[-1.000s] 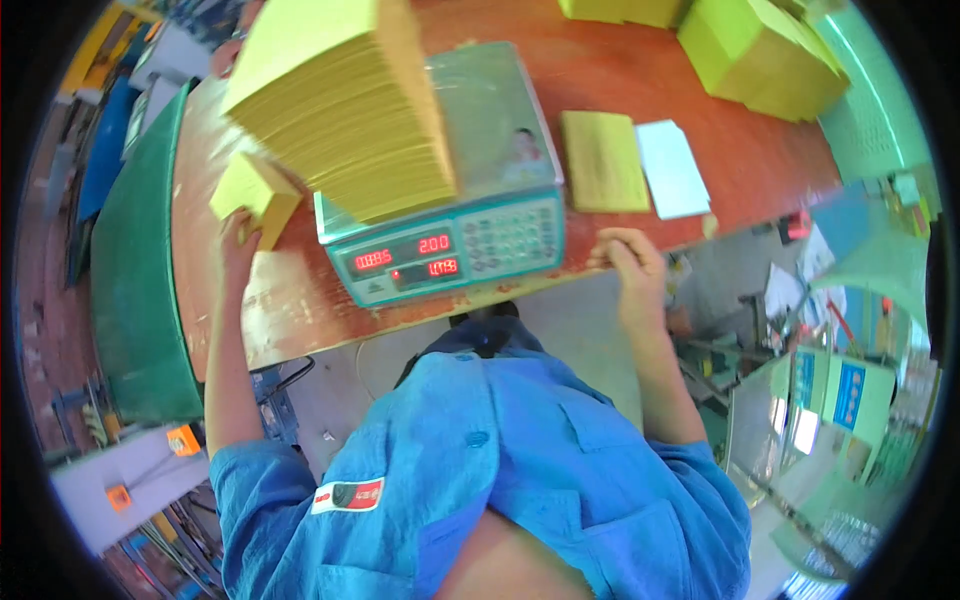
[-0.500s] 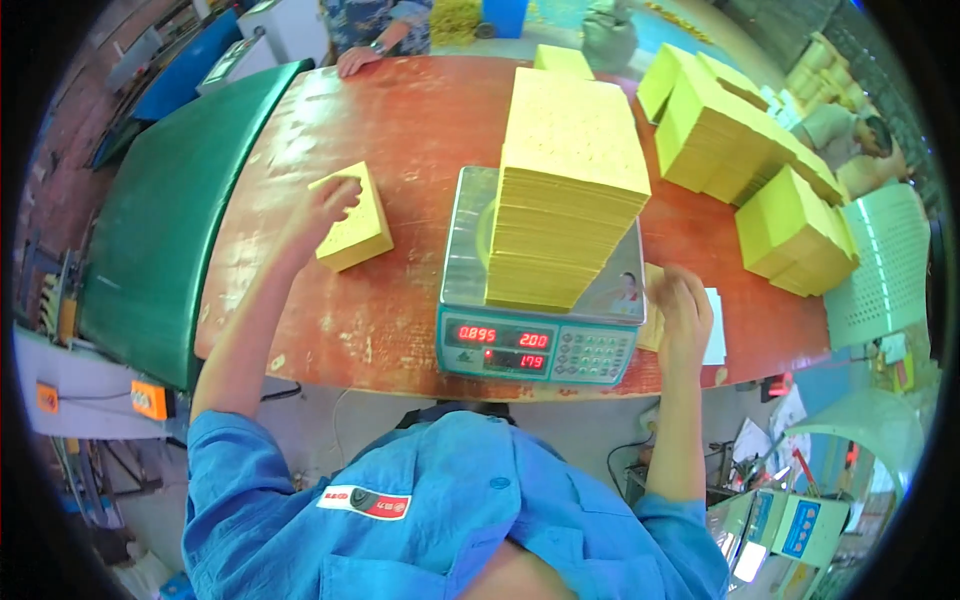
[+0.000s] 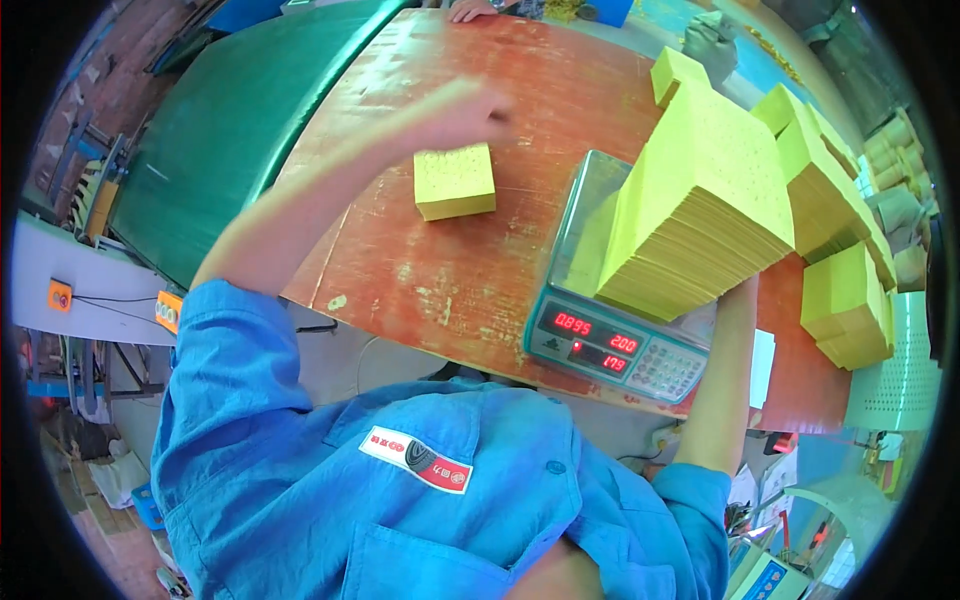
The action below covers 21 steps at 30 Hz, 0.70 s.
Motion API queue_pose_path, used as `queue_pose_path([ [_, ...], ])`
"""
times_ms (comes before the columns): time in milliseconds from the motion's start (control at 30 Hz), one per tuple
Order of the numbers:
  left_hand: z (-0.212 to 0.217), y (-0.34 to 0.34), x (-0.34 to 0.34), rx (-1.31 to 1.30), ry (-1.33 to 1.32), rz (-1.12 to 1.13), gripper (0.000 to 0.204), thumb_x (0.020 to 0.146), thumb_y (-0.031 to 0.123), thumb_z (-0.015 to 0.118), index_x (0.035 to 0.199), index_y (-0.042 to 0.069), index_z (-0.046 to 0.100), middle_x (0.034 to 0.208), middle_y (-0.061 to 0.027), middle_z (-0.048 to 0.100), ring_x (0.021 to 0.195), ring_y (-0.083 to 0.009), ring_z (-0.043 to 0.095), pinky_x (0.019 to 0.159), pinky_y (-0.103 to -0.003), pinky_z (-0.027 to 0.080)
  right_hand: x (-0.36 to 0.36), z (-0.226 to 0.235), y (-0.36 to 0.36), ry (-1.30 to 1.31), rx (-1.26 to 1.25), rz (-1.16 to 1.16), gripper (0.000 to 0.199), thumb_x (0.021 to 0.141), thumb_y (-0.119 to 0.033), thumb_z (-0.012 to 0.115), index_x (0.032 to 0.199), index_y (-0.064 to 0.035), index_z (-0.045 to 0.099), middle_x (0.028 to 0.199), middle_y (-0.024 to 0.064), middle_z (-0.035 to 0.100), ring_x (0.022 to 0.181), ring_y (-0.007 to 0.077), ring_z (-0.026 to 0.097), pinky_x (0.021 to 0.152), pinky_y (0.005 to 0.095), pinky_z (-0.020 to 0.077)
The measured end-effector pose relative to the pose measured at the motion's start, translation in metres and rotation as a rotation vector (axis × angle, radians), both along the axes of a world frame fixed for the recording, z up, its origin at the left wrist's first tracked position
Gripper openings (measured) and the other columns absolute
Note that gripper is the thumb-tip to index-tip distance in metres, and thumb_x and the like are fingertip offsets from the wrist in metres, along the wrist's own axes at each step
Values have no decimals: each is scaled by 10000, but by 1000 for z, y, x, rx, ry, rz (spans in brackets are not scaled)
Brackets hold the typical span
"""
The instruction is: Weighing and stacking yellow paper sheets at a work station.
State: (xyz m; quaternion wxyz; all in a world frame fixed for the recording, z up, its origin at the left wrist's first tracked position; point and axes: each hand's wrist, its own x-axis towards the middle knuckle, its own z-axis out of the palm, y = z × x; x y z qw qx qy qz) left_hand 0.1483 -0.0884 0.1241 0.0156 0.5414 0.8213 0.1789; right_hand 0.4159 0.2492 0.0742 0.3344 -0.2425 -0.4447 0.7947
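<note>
One tall yellow paper stack stands on a price-computing scale; a smaller yellow stack lies apart, leftward, on the red tabletop. Left hand above it: blurred, seemingly curled, nothing visibly held. Right hand: hidden behind the tall stack, grip untellable. Bracing opposite sides low should keep sheets square.

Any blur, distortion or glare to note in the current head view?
Head view: left hand blurred, while the tall yellow stack looks sharper; green bench edges curve with the fisheye; same view, pale patches on the red table could be glare or wear.
</note>
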Motion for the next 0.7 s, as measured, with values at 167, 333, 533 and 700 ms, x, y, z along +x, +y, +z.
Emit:
queue_pose_path([
  [167, -86, -47, 16, -136, 10, 150, 258, 761, 293, 688, 851, 54, 645, 900, -137, 603, 891, -325, 606, 763, -438, 487, 8, -8, -1, -6, 71, -144, 468, 946, -317, 517, 1293, -2, 501, 1238, 115, 586, 1074, 221, 583, 914, 343, 471],
  [333, -92, -47, 18, -30, 17, 161, 192, 777, 229, 657, 814, 44, 623, 869, -122, 589, 864, -318, 603, 734, -433, 488, 42, 34, -15, -50, 505, -172, 456, 957, -310, 484, 1265, 25, 506, 1231, 157, 574, 1086, 248, 575, 910, 375, 472],
  [533, -89, -57, 25, 24, 56, 166, 134, 797, 177, 619, 769, 46, 623, 820, -105, 591, 827, -295, 604, 704, -425, 497, 97, 80, -72, 296, 632, -147, 393, 985, -285, 404, 1177, 30, 541, 1147, 217, 587, 1014, 296, 583, 878, 387, 462],
  [700, -49, -80, 77, 387, 263, 79, 62, 739, 42, 669, 788, 17, 640, 800, -83, 583, 755, -269, 595, 659, -366, 487, 70, 69, -198, 88, 987, 675, 384, 985, -270, 400, 1091, 28, 617, 935, 177, 676, 901, 295, 652, 812, 334, 511],
])
